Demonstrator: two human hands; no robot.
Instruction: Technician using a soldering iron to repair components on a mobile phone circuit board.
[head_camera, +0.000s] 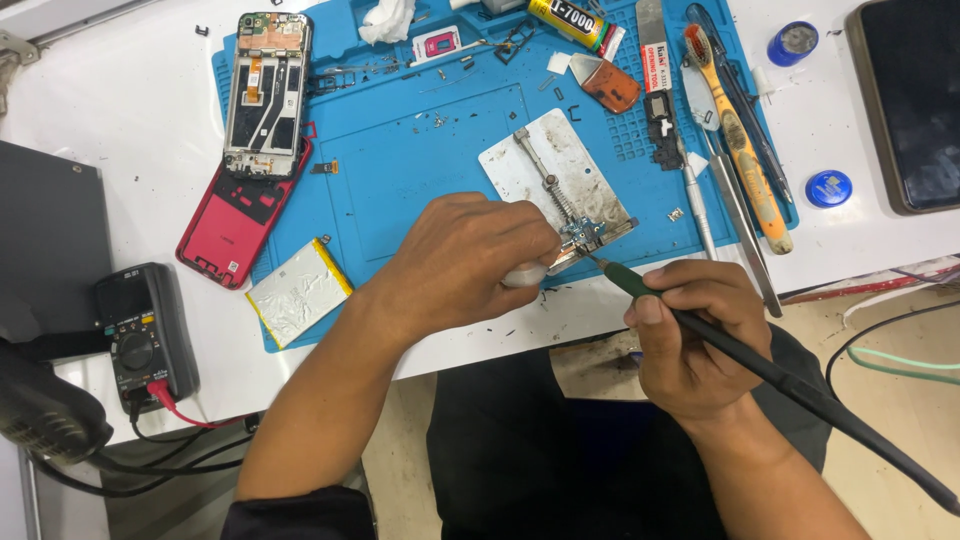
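I see my right hand (690, 340) wrapped around a soldering iron (760, 365), fingers closed on its slim black handle with the green collar near the thumb; its thin metal tip touches a small circuit board (585, 236) clamped at the near end of a scuffed metal holder plate (545, 170). The plate is flat, pale and smeared, with a spring-loaded rod running along its middle. My left hand (460, 265) rests just left of the board, fingers curled shut on something small and white that I can only partly make out.

All this sits on a blue rubber work mat (420, 170) with moulded compartments, spread over the white tabletop (120, 110). Far left on the mat lies an opened phone frame (265, 95) showing its inner parts, overlapping a glossy red back cover (235, 225). Near that, a flat silvery battery (298, 292) with a yellow edge lies at the mat's left corner. Far right, a worn yellow-handled brush (738, 140) and steel tweezers (735, 210) lie side by side. A dark multimeter (140, 335) with a red lead sits at the near left edge
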